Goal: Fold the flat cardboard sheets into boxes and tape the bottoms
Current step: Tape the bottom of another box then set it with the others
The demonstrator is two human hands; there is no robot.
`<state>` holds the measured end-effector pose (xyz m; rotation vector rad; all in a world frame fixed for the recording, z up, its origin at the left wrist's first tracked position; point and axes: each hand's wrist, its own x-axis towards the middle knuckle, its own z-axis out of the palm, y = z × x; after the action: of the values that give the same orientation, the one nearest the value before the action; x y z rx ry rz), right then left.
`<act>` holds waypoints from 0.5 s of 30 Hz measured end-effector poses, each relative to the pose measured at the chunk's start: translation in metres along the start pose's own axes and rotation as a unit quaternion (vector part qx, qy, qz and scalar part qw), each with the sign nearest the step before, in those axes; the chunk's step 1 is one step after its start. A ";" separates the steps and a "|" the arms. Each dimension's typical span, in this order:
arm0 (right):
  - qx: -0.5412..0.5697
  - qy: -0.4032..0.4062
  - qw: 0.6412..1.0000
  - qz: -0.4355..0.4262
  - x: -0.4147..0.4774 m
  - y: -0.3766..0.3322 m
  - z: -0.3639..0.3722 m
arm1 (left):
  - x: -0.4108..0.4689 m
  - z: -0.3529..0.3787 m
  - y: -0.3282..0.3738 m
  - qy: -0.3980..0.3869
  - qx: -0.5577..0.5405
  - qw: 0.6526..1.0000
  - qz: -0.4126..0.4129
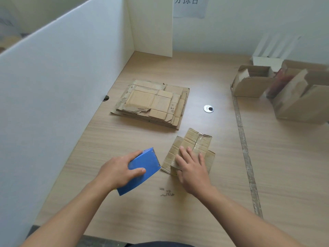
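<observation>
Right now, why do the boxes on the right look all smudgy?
In the head view, the folded boxes near the right edge are smeared, probably motion blur or the wide lens; the flat cardboard stack in the middle looks sharp.

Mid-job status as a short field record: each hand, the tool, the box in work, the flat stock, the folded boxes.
left hand: grips the blue tape dispenser
right hand: straight fingers press down on the small box
small box: lies on the table, with tape along its centre seam
flat sheets: stacked beyond the small box, no hand on them
folded boxes: far right of the table, open
</observation>
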<state>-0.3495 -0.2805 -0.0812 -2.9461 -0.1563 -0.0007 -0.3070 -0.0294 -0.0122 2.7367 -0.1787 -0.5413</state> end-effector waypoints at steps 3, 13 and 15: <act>-0.001 -0.021 0.998 -0.058 0.000 0.018 -0.001 | -0.006 0.000 -0.001 -0.006 -0.004 0.999 0.046; 0.131 -0.031 0.987 -0.092 -0.007 0.042 -0.033 | -0.012 0.000 -0.012 0.195 0.142 0.887 0.395; 0.246 0.028 0.967 -0.062 -0.007 0.035 -0.041 | -0.014 -0.001 -0.009 0.204 0.154 0.870 0.422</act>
<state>-0.3526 -0.3231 -0.0478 -2.4346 -0.2873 -0.0552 -0.3188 -0.0187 -0.0101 2.6023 -1.3512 0.3358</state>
